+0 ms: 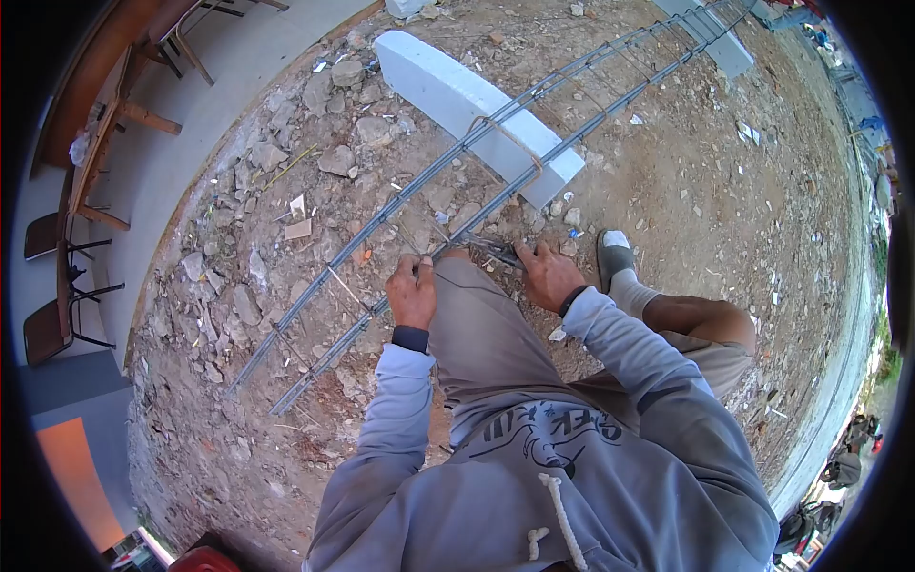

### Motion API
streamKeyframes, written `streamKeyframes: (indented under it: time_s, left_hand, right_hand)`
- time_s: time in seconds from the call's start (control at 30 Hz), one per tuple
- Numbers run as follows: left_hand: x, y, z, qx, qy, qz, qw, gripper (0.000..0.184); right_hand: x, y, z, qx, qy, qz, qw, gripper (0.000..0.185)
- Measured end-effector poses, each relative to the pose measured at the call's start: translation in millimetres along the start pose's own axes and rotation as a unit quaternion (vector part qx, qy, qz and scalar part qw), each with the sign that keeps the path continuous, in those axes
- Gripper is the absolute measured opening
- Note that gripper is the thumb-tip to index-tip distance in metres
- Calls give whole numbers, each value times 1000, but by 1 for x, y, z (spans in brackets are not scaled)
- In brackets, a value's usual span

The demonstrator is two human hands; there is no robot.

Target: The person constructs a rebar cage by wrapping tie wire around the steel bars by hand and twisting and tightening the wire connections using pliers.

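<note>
A long cage of steel rebar [376, 221] runs diagonally across the head view, with thin stirrups tied across its bars. My left hand [413, 296] is closed in a pinch beside the nearer bars, at a thin dark wire [465, 285] that trails over my knee. Gripped in my right hand [553, 276] is a pair of dark pliers [494, 249], whose jaws point left towards the nearer bar. The exact tips of the jaws are hard to make out. A pale block [453, 91] lies under the cage and props it off the ground.
Broken stones [335, 160] and rubble cover the ground left of the cage. Another pale block [720, 48] supports its far end. My shoe [616, 257] stands on the dirt at right. Chairs [46, 329] and a wooden table [95, 143] stand on the paved floor at left.
</note>
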State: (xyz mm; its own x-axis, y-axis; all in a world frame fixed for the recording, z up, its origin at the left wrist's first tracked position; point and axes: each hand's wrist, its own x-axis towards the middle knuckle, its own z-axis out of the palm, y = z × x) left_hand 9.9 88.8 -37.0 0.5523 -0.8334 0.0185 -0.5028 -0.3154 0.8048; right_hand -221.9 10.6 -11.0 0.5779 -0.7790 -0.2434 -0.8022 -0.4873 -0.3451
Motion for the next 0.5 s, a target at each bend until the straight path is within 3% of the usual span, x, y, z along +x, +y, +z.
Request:
streamKeyframes:
  time_s: [0.13,0.27,0.37,0.5]
  left_hand:
    - [2,-13,5,22,66,106,992,20]
    - [7,-9,6,-5,36,22,999,21]
    - [7,-14,4,-19,27,23,999,21]
    - [2,-23,5,1,39,52,998,20]
  right_hand:
    - [-25,2,-17,-19,39,-112,993,55]
    - [-18,-2,-24,-46,43,-181,982,51]
    - [19,2,-14,-108,80,-93,987,42]
    - [-2,3,-27,-94,76,-132,984,36]
